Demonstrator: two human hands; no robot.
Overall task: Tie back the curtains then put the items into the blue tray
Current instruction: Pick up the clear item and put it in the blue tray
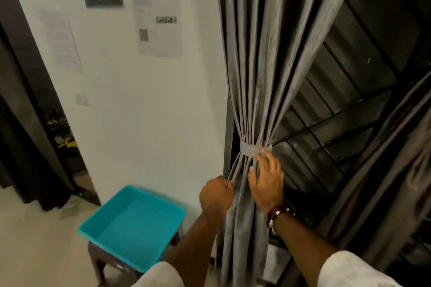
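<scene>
Your left hand (215, 194) is curled into a fist, pinching a fold at the left edge of the grey pleated fabric curtain (258, 77); your right hand (267, 182) lies flat on the folds just beside it, fingers straight and spread, gripping nothing; its fingertips touch the grey fabric tie-back band (253, 148) — which is wrapped round the gathered curtain, cinching it; a dark bracelet and a watch (276, 215) sit on your right wrist; the blue square plastic tray (93, 228) rests on a dark wooden stool (95, 256) down to your left, near the white wall (144, 112) and well apart from the curtain; a second grey curtain (391, 170) hangs at the right — against the dark window.
</scene>
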